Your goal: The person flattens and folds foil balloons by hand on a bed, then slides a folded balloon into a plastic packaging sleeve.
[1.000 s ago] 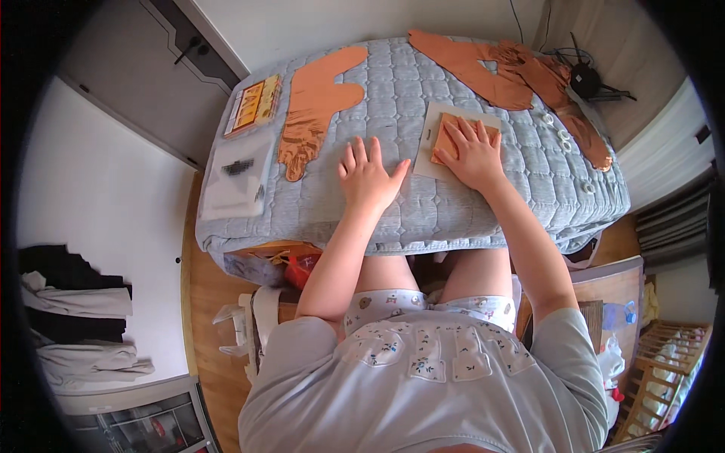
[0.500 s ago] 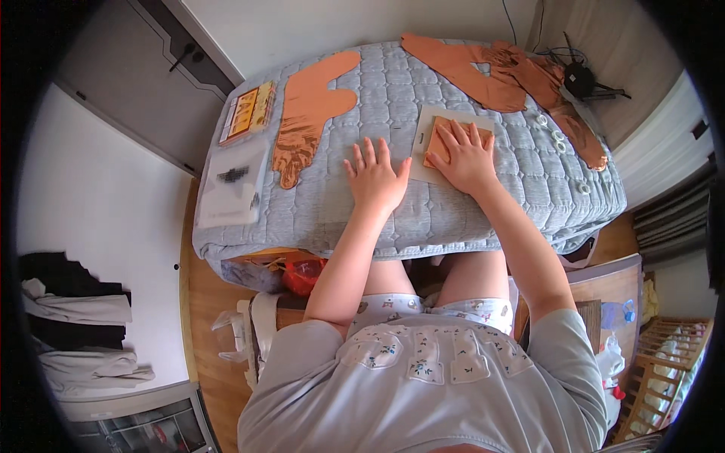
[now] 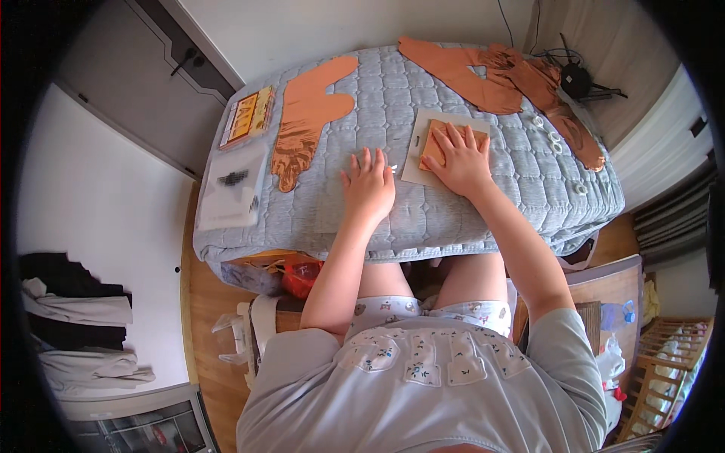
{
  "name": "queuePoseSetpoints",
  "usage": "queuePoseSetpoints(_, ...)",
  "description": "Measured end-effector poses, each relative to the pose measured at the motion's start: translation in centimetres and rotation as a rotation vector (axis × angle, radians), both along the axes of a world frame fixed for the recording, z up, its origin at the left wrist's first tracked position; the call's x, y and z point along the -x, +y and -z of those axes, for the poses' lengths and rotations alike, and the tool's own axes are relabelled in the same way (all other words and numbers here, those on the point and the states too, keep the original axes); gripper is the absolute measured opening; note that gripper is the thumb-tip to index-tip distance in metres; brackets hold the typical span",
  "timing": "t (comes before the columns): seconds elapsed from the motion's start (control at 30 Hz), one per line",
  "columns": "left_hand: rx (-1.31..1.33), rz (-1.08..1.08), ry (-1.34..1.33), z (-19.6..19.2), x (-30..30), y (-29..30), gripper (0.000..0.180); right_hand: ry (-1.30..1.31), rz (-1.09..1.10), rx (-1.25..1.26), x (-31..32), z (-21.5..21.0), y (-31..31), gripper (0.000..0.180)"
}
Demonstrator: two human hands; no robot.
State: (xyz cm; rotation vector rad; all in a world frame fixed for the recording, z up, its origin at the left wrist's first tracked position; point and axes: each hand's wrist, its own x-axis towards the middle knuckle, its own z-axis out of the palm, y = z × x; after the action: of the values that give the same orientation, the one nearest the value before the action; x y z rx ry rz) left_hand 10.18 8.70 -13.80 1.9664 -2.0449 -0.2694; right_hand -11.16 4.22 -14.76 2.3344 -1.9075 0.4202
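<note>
My right hand (image 3: 462,166) lies flat with spread fingers on a folded orange foil piece (image 3: 427,157). The foil rests on a pale card (image 3: 417,172) with a small slot at its left side. To the left of the card, my left hand (image 3: 369,192) is palm down on the quilted cover, fingers stretched out. What looks like thin clear plastic (image 3: 328,208) lies under and around this hand, with a bright glint beside it. A flat, copper-coloured foil balloon (image 3: 310,113) is spread out farther left. More uninflated copper foil (image 3: 476,75) lies at the far right.
The grey quilted bed (image 3: 377,98) fills the middle. A clear packet with dark pieces (image 3: 232,181) and a yellow-orange package (image 3: 248,117) lie at its left edge. Several white rolls (image 3: 555,142) sit at the right, near a black device with antennas (image 3: 578,79).
My left hand has shifted left and slightly nearer, away from the card. Clear plastic and a glint now show by it. My right hand stays on the folded foil.
</note>
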Motion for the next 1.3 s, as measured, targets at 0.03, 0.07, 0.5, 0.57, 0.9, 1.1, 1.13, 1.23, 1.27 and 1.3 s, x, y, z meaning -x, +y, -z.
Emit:
queuePoseSetpoints(0.03, 0.003, 0.001, 0.0, -0.3, 0.1, -0.1, 0.057, 0.002, 0.003, 0.002, 0.0, -0.1, 0.0, 0.077)
queuePoseSetpoints(0.07, -0.018, -0.012, 0.015, -0.5, 0.3, -0.3, 0.058, 0.002, 0.005, 0.005, 0.1, -0.1, 0.0, 0.077)
queuePoseSetpoints(0.5, 0.069, -0.082, -0.039, 0.9, 4.2, -4.2, 0.059, -0.013, -0.14, 0.018, 1.5, -0.2, 3.0, 0.074)
queuePoseSetpoints(0.57, 0.072, -0.071, -0.029, 1.0, 4.4, -4.4, 0.059, -0.034, -0.154, 0.039, 1.8, 0.0, 3.0, 0.073)
queuePoseSetpoints(0.9, 0.016, 0.008, 0.083, 0.4, 2.8, -4.8, 0.058, -0.031, -0.178, -0.003, 2.2, -0.5, 2.4, 0.072)
queuePoseSetpoints(1.1, -0.016, -0.036, 0.086, 0.3, 3.9, -4.3, 0.063, -0.028, -0.143, 0.019, 1.8, -0.4, 2.5, 0.07)
queuePoseSetpoints(1.13, -0.017, -0.036, 0.086, 0.4, 4.1, -4.2, 0.063, -0.034, -0.127, 0.038, 1.6, -0.4, 2.6, 0.07)
queuePoseSetpoints(1.23, -0.016, -0.05, 0.006, 0.4, 5.0, -3.9, 0.068, -0.022, -0.096, 0.034, 1.0, -0.4, 2.8, 0.069)
queuePoseSetpoints(1.27, -0.009, -0.049, -0.02, 0.4, 5.3, -3.8, 0.069, -0.022, -0.094, 0.033, 1.0, -0.4, 2.9, 0.069)
queuePoseSetpoints(1.3, -0.001, -0.05, -0.046, 0.3, 5.4, -3.7, 0.071, -0.027, -0.096, 0.026, 0.9, -0.6, 3.1, 0.069)
